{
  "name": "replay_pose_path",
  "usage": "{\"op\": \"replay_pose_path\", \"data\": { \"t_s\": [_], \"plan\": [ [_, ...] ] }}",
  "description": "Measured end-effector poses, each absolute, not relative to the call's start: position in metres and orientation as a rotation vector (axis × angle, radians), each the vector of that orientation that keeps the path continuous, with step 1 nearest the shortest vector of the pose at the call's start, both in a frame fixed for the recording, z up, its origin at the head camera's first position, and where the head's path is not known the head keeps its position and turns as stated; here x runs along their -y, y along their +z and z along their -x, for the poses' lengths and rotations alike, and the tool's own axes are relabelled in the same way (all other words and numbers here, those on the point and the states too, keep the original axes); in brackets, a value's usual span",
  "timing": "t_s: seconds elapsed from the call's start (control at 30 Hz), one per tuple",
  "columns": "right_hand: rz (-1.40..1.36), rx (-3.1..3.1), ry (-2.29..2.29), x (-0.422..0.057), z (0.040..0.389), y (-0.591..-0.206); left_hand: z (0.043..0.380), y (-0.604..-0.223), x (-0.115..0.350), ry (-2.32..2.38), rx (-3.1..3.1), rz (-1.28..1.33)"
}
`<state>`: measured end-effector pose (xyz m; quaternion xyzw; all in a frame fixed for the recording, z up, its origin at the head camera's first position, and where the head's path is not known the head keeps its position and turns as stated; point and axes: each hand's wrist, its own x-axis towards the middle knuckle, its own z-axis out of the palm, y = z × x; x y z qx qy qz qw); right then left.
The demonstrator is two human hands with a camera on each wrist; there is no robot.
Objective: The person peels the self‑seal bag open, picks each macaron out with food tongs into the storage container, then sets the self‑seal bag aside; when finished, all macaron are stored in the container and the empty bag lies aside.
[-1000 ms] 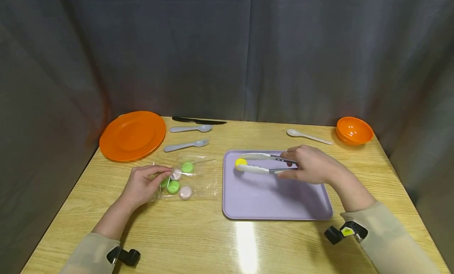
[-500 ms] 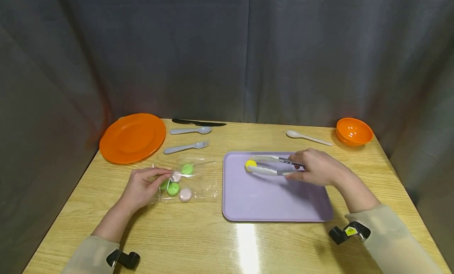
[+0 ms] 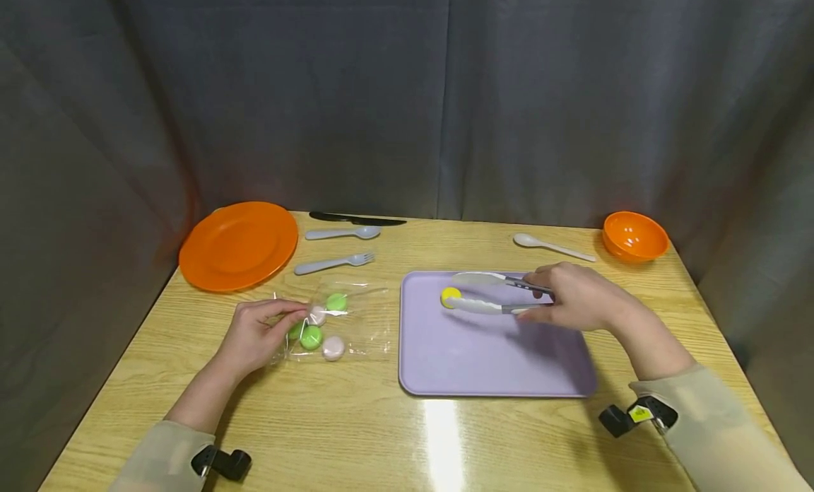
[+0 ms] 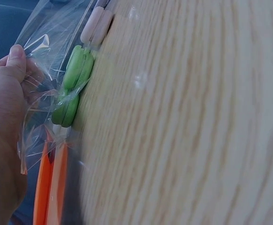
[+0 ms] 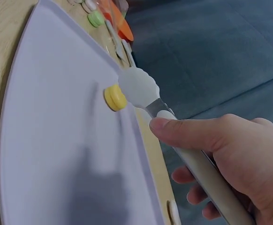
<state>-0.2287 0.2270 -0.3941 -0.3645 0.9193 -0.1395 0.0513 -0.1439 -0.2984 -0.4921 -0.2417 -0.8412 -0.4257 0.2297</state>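
A yellow macaron (image 3: pixel 450 295) rests on the lilac tray (image 3: pixel 483 368), near its far left corner. My right hand (image 3: pixel 575 297) grips a pair of tongs (image 3: pixel 477 306) over the tray; the white tips are spread on either side of the macaron, slightly apart from it in the right wrist view. On the left, thumb and fingertips of my left hand (image 3: pixel 254 333) pinch the edge of a clear plastic bag (image 3: pixel 372 322). Green macarons (image 3: pixel 311 337) and pale pink macarons (image 3: pixel 333 348) lie inside it, some partly behind the fingers. The left wrist view shows them standing out through the crinkled film.
An orange plate (image 3: pixel 238 244) lies at the back left, beside a fork (image 3: pixel 333 264), a spoon (image 3: pixel 343 233) and a black knife (image 3: pixel 356 218). Toward the back right are a white spoon (image 3: pixel 553 247) and an orange bowl (image 3: pixel 635 236). Grey curtains enclose the table.
The tongs carried the yellow macaron rightward over the tray, then spread and let it go there. My right hand has shifted right. The left hand and the bag have stayed in place.
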Motion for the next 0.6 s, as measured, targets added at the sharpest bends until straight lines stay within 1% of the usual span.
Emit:
{"op": "replay_pose_path", "data": {
  "t_s": [0.17,0.4,0.6],
  "plan": [
    [1.162,-2.814,-0.327,-0.221,0.227,-0.385,0.144,-0.49,0.297,-1.157,2.316,0.667],
    [1.252,-2.825,-0.239,-0.199,0.224,-0.371,0.145,-0.491,0.298,-1.169,2.321,0.667],
    [1.314,-2.784,-0.221,-0.174,0.225,-0.372,0.145,-0.492,0.298,-1.176,2.321,0.665]
  ]
}}
